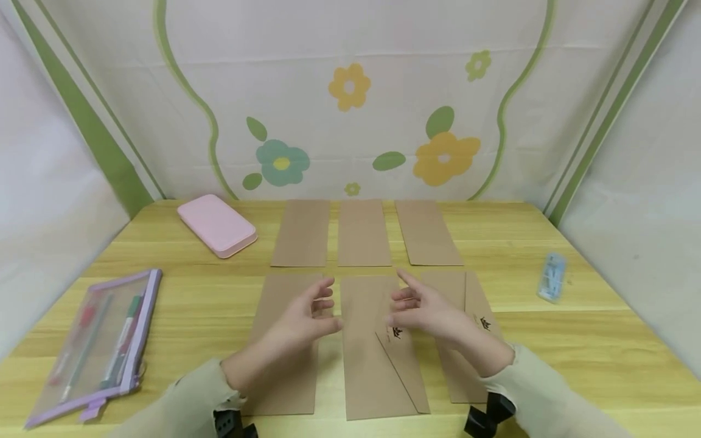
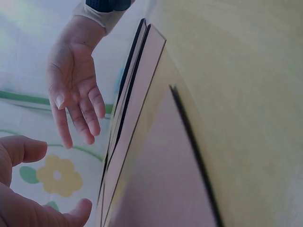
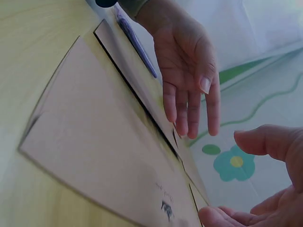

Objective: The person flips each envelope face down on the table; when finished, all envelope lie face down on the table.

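Observation:
Both hands hover over the front row of brown paper envelopes, palms facing each other and holding nothing. My left hand (image 1: 301, 322) is above the front left envelope (image 1: 296, 386), its fingers loosely bent. Over the gap between the middle envelope (image 1: 369, 377) and the front right envelope (image 1: 460, 380) is my right hand (image 1: 432, 313), similarly relaxed. A dark crown print and flap seams show on these last two. Three more envelopes lie behind: a back left one (image 1: 301, 234), a back middle one (image 1: 364, 234) and a back right one (image 1: 428, 234). In the right wrist view, my left hand (image 3: 187, 71) hangs with extended fingers.
A pink case (image 1: 216, 225) lies at the back left of the wooden table (image 1: 591, 353). Nearer, a purple-edged clear zip pouch (image 1: 104, 340) holds pens. At the right is a small light-blue clear packet (image 1: 552, 277). A flowered curtain (image 1: 350, 36) stands behind.

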`<state>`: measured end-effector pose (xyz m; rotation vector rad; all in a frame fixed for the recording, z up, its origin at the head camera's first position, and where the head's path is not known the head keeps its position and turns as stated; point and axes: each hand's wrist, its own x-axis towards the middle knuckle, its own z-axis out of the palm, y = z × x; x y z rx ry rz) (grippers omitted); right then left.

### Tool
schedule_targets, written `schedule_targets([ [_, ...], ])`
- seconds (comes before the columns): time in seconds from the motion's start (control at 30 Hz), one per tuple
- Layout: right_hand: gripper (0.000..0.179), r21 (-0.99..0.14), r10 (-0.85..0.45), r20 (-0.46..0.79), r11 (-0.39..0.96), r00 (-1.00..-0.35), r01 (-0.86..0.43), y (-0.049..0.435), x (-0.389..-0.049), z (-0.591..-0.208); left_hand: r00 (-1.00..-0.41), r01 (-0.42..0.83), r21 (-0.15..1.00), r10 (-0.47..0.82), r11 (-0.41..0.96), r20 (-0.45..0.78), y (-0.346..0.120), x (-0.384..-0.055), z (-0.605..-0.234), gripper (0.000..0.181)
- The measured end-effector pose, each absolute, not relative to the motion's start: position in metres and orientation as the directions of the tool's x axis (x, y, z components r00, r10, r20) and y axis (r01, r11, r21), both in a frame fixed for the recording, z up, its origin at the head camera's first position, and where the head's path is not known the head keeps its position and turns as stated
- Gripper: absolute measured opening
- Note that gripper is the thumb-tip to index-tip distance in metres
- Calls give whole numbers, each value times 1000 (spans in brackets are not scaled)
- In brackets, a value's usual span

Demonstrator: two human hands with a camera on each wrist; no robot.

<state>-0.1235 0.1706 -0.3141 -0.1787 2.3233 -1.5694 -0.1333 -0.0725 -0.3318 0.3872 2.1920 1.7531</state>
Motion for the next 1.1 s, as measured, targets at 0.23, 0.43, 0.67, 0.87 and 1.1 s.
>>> schedule_targets([
  [0.23,95,-907,-263,-225,408,-938,103,186,-118,-319,-903,-64,976,404,209,-145,-61,-130,-337,79],
  [0.43,95,-911,-264,-249,390,-932,133,188,-115,-325,-896,-119,980,409,158,-174,-54,-128,-341,83],
  [0.67,95,-935,-272,-260,309,-927,172,185,-114,-334,-890,-162,981,413,107,-192,-53,-129,-343,83],
  [0.87,94,-942,-288,-261,285,-921,178,184,-115,-336,-899,-197,980,394,31,-193,-51,-129,-345,78],
  [1.1,92,-953,-333,-251,252,-909,170,193,-117,-341,-929,-208,976,326,-62,-177,-44,-131,-349,66],
])
